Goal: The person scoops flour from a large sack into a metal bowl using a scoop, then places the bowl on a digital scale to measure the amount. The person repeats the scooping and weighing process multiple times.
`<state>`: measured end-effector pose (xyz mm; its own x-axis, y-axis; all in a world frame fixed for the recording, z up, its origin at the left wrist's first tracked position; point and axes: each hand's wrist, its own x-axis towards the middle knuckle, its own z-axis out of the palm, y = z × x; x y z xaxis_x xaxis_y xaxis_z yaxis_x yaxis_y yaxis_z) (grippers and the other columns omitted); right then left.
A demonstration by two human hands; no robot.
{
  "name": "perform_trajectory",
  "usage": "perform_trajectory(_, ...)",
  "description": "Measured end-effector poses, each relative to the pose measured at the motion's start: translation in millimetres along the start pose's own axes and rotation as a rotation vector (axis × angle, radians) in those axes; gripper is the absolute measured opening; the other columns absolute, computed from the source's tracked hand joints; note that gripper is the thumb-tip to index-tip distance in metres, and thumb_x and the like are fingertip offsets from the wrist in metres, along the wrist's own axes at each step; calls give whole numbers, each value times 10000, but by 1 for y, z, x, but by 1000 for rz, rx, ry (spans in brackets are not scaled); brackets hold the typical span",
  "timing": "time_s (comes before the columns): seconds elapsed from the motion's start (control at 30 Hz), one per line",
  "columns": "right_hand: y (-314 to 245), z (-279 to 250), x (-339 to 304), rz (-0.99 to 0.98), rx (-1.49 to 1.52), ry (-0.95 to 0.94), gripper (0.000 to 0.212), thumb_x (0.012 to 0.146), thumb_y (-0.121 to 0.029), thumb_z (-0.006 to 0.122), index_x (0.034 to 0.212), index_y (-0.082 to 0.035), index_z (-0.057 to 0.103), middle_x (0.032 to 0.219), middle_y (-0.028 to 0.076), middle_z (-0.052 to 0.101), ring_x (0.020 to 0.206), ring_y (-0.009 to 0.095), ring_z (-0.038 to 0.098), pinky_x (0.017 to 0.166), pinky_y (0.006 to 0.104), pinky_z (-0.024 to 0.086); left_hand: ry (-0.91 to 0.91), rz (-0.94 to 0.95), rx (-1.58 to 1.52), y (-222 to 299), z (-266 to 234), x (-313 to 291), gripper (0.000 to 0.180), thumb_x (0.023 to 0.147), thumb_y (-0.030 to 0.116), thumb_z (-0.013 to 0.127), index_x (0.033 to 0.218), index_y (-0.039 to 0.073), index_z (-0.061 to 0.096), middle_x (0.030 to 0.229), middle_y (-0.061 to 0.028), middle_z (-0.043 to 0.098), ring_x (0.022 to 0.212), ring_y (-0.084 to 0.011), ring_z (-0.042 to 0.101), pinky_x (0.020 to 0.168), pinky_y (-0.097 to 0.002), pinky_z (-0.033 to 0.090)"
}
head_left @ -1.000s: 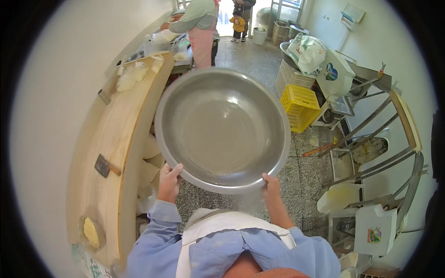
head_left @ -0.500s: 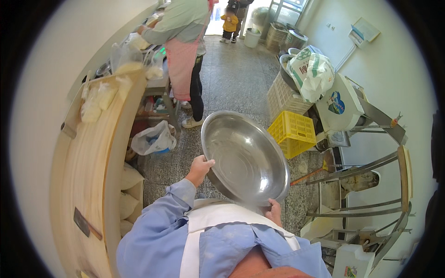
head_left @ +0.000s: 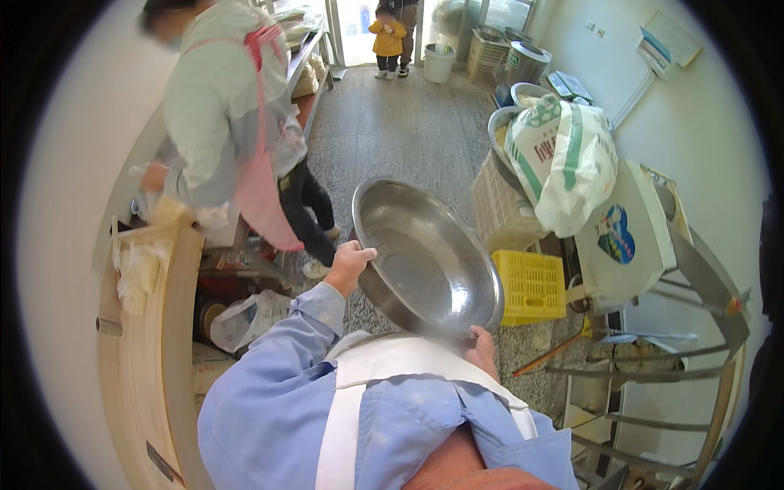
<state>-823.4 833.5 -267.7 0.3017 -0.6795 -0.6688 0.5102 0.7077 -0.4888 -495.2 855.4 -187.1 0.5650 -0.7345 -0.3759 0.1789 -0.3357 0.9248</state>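
Grip: left hand and right hand each pinch the rim of the steel basin.
Basin: tilted, just beyond the apron, left of the yellow crate.
Spacing: hands well apart, probably balancing its width.

Both hands grip the basin. The left hand holds its left side, thumb over the rim, fingers curled outside; the left arm bends at the basin's near left. The right hand grasps its near right edge, forearm mostly hidden.
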Motion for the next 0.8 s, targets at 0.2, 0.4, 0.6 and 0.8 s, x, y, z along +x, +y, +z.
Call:
perform_trajectory(0.2, -71, 94, 125, 123, -44, 99, 361, 762, -114, 459, 1096, 22, 449, 1096, 201, 517, 1020, 353, 510, 834, 569, 449, 77, 17, -108, 63, 17, 126, 95, 742, 88, 604, 713, 55, 521, 600, 5, 480, 483, -93, 399, 457, -254, 319)
perform_trajectory(0.4, -114, 197, 254, 90, -182, 81, 261, 772, -120, 466, 1000, 6, 493, 1005, 200, 553, 958, 349, 529, 801, 568, 466, 183, 52, -91, 102, 16, 303, 166, 684, 89, 620, 599, 44, 485, 595, -15, 474, 531, -105, 427, 484, -297, 344)
perform_trajectory(0.6, -158, 295, 343, -36, -394, 38, 236, 776, -119, 477, 983, -6, 499, 973, 195, 560, 908, 345, 542, 777, 575, 473, 150, 25, -215, 172, 16, 430, 171, 721, 84, 605, 613, 75, 472, 570, 10, 425, 489, -101, 379, 452, -271, 298)
perform_trajectory(0.8, -213, 379, 457, 210, 8, 212, 256, 777, -117, 482, 1013, -16, 481, 976, 175, 557, 907, 333, 547, 772, 562, 476, 161, -26, -222, 220, 38, 559, 105, 748, 75, 593, 680, 42, 519, 639, -22, 500, 553, -123, 467, 512, -268, 377)
